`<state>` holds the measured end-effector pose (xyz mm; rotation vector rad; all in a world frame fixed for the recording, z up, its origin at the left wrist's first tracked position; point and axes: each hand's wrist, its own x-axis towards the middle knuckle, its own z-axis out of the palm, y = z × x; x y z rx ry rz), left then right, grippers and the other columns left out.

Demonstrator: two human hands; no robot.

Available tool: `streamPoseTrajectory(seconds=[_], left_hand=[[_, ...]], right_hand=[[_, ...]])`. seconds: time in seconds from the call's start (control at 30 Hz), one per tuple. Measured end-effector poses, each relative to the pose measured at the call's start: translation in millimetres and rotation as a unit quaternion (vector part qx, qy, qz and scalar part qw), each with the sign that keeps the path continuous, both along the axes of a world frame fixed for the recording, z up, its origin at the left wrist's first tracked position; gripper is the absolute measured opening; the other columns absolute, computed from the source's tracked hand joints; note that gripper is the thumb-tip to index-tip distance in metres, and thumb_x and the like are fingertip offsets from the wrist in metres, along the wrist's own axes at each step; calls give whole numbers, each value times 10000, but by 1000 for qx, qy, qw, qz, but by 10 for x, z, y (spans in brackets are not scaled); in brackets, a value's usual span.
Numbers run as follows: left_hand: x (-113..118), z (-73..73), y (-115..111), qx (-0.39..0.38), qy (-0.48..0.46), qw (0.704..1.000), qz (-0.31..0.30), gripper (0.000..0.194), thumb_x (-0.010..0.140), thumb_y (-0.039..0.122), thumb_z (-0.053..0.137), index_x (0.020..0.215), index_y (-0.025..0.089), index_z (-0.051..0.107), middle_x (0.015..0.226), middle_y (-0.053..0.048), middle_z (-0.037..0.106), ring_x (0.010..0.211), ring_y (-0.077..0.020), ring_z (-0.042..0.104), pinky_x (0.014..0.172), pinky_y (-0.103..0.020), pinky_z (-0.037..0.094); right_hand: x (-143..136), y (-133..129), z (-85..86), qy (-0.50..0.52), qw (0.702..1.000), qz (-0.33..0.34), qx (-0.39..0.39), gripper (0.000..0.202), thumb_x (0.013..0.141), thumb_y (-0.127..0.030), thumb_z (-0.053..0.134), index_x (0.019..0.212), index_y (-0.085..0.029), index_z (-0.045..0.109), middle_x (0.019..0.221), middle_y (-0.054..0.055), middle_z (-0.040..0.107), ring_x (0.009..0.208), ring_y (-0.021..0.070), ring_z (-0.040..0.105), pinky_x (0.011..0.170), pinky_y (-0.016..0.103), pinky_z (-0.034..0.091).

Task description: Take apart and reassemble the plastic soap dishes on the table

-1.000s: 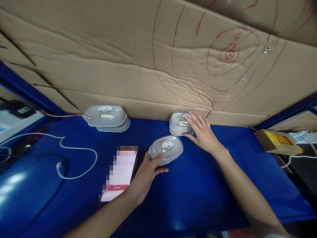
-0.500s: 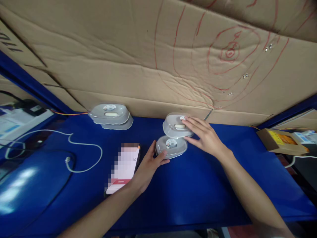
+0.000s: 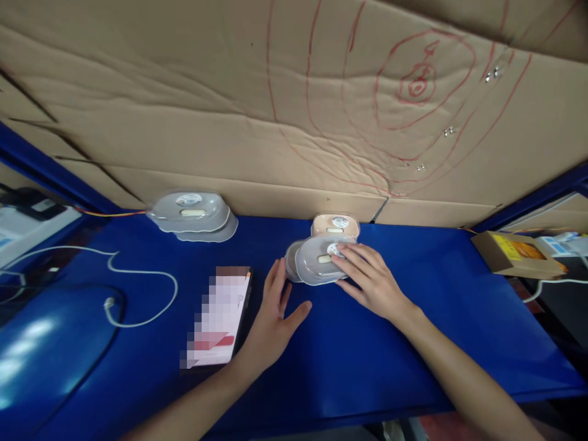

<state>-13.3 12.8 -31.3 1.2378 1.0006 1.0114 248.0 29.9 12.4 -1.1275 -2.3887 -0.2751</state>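
Observation:
My right hand grips a grey oval plastic case by its right end, fingers over the top and thumb at the lower edge. The case has a translucent top, a round white label and a cream oblong piece on its front. It overlaps another grey case, mostly hidden, of which the left end shows. My left hand is open, with its fingertips at the left end of that hidden case and its thumb apart. Just behind them sits a pinkish case with a similar label.
Two stacked grey cases stand at the back left of the blue table. A lit phone lies beside my left forearm. White cable loops at left. A small cardboard box stands right, and a cardboard wall rises behind.
My right hand has brought its grey case nearer, over the front grey case, uncovering the pinkish one behind. My left hand has loosened from the front case, its thumb now off the top.

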Motion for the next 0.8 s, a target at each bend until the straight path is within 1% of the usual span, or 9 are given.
streamPoseTrajectory(seconds=[0.1, 0.2, 0.27, 0.33, 0.4, 0.43, 0.6, 0.7, 0.8], left_hand=[[0, -21, -35, 38, 62, 997, -19, 873, 983, 423, 670, 1650, 552, 121, 1800, 41, -6, 1665, -303, 104, 1320, -576, 220], [8, 20, -86, 81, 127, 988, -14, 864, 1005, 422, 645, 1651, 557, 86, 1802, 28, -14, 1669, -313, 64, 1314, -613, 216], [8, 65, -114, 120, 152, 981, 7, 859, 1009, 401, 642, 1655, 537, 93, 1800, 1, 29, 1665, -319, 92, 1302, -623, 253], [0, 104, -122, 152, 157, 975, 38, 830, 1011, 375, 637, 1653, 504, 128, 1787, -33, 103, 1650, -323, 162, 1280, -620, 308], [-17, 128, -105, 170, 149, 972, 67, 799, 1010, 356, 635, 1644, 477, 165, 1767, -55, 164, 1631, -323, 219, 1259, -618, 342], [-26, 133, -88, 174, 145, 971, 77, 789, 1008, 348, 637, 1639, 470, 179, 1763, -57, 170, 1629, -321, 220, 1258, -619, 341], [-48, 152, -5, 185, 139, 968, 99, 788, 1013, 314, 629, 1640, 465, 175, 1791, -34, 75, 1660, -300, 91, 1291, -617, 265], [-40, 174, -14, 189, 145, 967, 93, 791, 1014, 315, 627, 1642, 451, 167, 1788, -49, 81, 1649, -312, 142, 1284, -628, 273], [-30, 195, -57, 192, 167, 964, 80, 734, 1018, 317, 612, 1625, 427, 213, 1772, -74, 122, 1621, -324, 223, 1255, -625, 330]], right_hand=[[-40, 36, -40, 4, 1000, -15, 3, 782, 1047, -261, 623, 1702, -282, 196, 1594, 105, 554, 1492, 318, 494, 1216, 570, 444], [-129, 84, -72, 2, 1000, -16, -7, 733, 1049, -240, 609, 1690, -251, 254, 1617, 111, 525, 1526, 318, 446, 1226, 547, 448], [-226, 127, -91, -7, 1000, -16, -17, 665, 1054, -248, 598, 1663, -216, 331, 1636, 119, 499, 1543, 319, 418, 1239, 533, 438], [-350, 182, -98, -19, 999, -15, -23, 592, 1064, -266, 584, 1625, -194, 409, 1641, 122, 491, 1544, 318, 413, 1251, 527, 422], [-488, 246, -94, -29, 999, -18, -19, 537, 1073, -271, 567, 1595, -203, 460, 1634, 115, 503, 1529, 313, 434, 1245, 525, 423], [-556, 280, -88, -32, 999, -22, -16, 523, 1075, -269, 561, 1588, -213, 471, 1632, 112, 507, 1522, 312, 443, 1238, 527, 427], [-813, 444, -69, -36, 998, -48, -24, 524, 1080, -266, 546, 1596, -238, 460, 1650, 104, 484, 1538, 299, 416, 1236, 521, 412], [-886, 566, -69, -38, 997, -58, -30, 540, 1085, -267, 527, 1615, -236, 428, 1664, 104, 462, 1549, 293, 396, 1249, 510, 390], [-931, 716, -57, -39, 996, -78, -34, 569, 1088, -262, 505, 1641, -241, 375, 1672, 106, 448, 1556, 293, 380, 1232, 514, 403]])
